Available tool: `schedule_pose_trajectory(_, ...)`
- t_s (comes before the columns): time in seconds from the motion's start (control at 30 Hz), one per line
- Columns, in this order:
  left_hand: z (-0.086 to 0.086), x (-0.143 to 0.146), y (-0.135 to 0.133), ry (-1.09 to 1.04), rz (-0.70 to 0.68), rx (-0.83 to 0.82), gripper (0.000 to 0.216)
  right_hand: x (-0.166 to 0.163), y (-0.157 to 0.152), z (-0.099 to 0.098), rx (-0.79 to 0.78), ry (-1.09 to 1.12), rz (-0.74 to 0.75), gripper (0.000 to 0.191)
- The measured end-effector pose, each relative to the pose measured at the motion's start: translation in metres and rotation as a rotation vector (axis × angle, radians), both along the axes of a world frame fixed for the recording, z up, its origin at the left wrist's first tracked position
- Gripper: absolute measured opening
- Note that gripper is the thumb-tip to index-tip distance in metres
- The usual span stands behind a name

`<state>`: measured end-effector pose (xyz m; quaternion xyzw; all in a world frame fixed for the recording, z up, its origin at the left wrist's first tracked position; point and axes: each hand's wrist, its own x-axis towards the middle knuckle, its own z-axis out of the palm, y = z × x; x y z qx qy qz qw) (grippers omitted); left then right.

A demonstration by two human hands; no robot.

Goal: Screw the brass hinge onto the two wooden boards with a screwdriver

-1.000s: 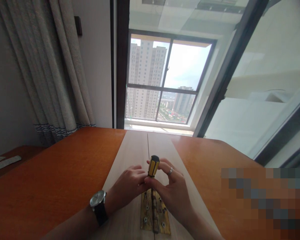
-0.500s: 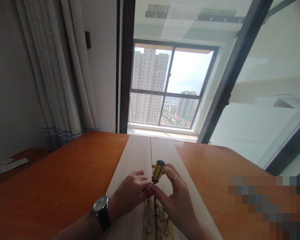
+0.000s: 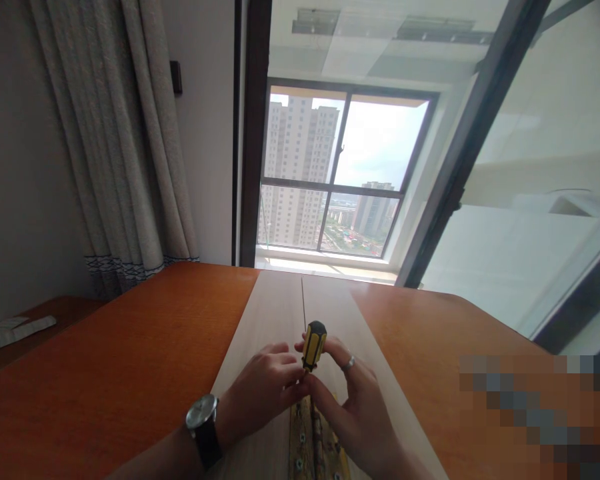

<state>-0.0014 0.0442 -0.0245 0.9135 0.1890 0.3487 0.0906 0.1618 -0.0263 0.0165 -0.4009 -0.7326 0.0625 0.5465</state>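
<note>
A short screwdriver point(image 3: 314, 345) with a yellow-and-black handle stands nearly upright over the far end of a worn, brass-coloured hinge point(image 3: 303, 443). My right hand point(image 3: 357, 407), with a ring on one finger, curls its thumb and fingers around the screwdriver. My left hand point(image 3: 267, 380), a watch on its wrist, is closed beside the screwdriver's shaft; its fingertips are partly hidden, and what they pinch cannot be made out. Several screw heads show in the hinge. Under it lie two pale wooden boards point(image 3: 267, 307), side by side with a narrow seam between them. The screwdriver's tip is hidden by my fingers.
The boards rest on an orange-brown wooden table point(image 3: 145, 353). A grey curtain point(image 3: 125, 133) hangs at the left, with a whitish glove-like cloth point(image 3: 17, 331) below it. Beyond the table are a dark-framed glass door point(image 3: 460, 173) and a window point(image 3: 347, 167).
My right hand has shifted slightly, and the screwdriver's handle has moved a little to the left. My left hand stays in nearly the same place.
</note>
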Motion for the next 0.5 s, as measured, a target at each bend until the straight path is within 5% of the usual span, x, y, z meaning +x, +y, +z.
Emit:
schedule_pose_trajectory(0.17,0.002,0.001,-0.002,0.026,0.021,-0.017,0.031,-0.001,0.001,0.000,0.027,0.025,-0.081,0.024)
schedule_pose_trajectory(0.27,0.002,0.001,-0.003,0.041,0.036,-0.017,0.026,0.002,0.002,-0.007,0.019,0.025,-0.199,0.040)
schedule_pose_trajectory(0.37,0.002,0.000,-0.004,0.051,0.059,-0.015,0.025,0.004,0.003,-0.012,-0.014,0.059,-0.174,0.046)
schedule_pose_trajectory(0.5,0.002,0.000,-0.003,0.056,0.047,0.001,0.026,0.005,0.003,-0.010,-0.056,0.023,-0.141,0.032)
